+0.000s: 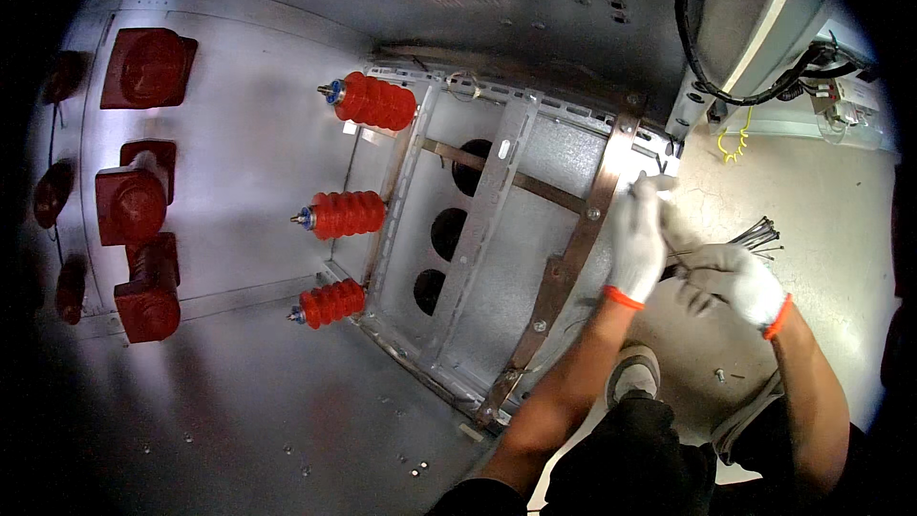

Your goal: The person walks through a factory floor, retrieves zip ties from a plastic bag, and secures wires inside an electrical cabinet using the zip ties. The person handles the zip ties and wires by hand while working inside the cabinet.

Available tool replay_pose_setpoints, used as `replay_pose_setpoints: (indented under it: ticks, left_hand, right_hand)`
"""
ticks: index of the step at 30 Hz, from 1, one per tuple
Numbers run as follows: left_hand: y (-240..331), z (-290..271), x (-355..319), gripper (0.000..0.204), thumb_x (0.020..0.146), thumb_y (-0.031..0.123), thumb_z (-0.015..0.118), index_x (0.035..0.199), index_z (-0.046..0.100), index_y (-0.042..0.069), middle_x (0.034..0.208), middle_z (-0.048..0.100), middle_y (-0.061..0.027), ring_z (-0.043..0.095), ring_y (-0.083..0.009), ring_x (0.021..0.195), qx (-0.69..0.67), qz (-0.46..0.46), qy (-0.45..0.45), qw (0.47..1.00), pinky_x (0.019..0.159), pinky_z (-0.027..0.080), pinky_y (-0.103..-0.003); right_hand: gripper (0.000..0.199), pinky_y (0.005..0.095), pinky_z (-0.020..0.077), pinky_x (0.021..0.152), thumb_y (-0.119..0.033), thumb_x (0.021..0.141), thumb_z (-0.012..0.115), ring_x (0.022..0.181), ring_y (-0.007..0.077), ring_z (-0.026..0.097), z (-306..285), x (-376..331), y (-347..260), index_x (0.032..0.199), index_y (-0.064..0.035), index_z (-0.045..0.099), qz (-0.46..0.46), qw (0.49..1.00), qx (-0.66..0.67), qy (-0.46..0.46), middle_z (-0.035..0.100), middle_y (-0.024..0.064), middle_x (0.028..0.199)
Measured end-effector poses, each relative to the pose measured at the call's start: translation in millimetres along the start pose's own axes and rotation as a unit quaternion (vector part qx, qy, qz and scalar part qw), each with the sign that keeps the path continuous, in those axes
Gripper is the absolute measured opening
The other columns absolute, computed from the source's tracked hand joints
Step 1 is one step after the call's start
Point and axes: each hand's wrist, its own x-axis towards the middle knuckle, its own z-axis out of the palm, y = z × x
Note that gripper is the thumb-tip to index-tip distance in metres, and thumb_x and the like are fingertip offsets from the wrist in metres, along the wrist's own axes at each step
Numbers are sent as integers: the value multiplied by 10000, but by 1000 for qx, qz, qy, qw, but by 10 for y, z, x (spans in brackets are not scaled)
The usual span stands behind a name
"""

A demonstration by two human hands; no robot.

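Observation:
My left hand (638,247), in a white glove with an orange cuff, is raised beside the right end of the metal frame (521,143). Its fingers are bent near the upper corner and smeared by motion, so what they hold, if anything, cannot be made out. Close by on the right, my right hand (737,283), gloved the same way, is closed around a bundle of thin black cable ties (760,235). Their ends stick out past the back of the hand. A flat copper-coloured bar (571,263) crosses the frame just left of my left hand.
Three red ribbed insulators (350,215) stand left of the frame. Dark red box-shaped bushings (131,205) line the far-left wall. Black cables (688,24) hang at upper right, near a yellow coiled cord (735,145). A bolt (720,376) lies on the floor by my shoe (633,371).

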Motion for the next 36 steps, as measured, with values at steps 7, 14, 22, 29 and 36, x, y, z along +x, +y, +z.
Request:
replay_pose_setpoints:
  ticks: [7,14,22,29,36]
  left_hand:
    - [435,-1692,499,633,1057,502,342,972,698,-14,857,701,-225,672,-391,876,480,134,380,780,818,513,-477]
    - [85,-2351,605,512,1049,373,418,828,680,-8,813,679,-214,648,-422,723,620,136,346,691,652,520,-495]
    - [18,-2403,675,477,1041,319,442,761,669,6,770,684,-187,658,-386,655,635,214,338,661,586,533,-462]
    - [54,-2376,652,446,1045,300,444,820,711,22,793,705,-166,674,-376,711,634,156,319,687,644,533,-459]
    - [82,-2358,639,431,1043,307,453,809,689,34,772,681,-163,657,-377,670,643,186,306,677,621,530,-451]
  right_hand:
    - [297,406,544,817,-214,912,652,892,336,701,173,596,-60,1103,12,674,-93,922,-350,139,714,208,958]
    - [275,372,540,670,-226,901,647,683,266,700,-9,1491,102,1054,-2,689,-134,916,-198,321,709,196,825]
    - [237,282,514,491,-191,972,539,527,157,622,352,2061,145,1007,-7,685,-13,936,120,331,691,98,737]
    - [154,233,481,428,-92,947,457,509,161,585,314,1985,-160,904,-8,578,32,873,439,211,634,105,730]
    - [213,437,539,659,-209,917,606,698,371,684,511,1896,-349,968,-21,693,-185,758,-434,451,684,202,761]
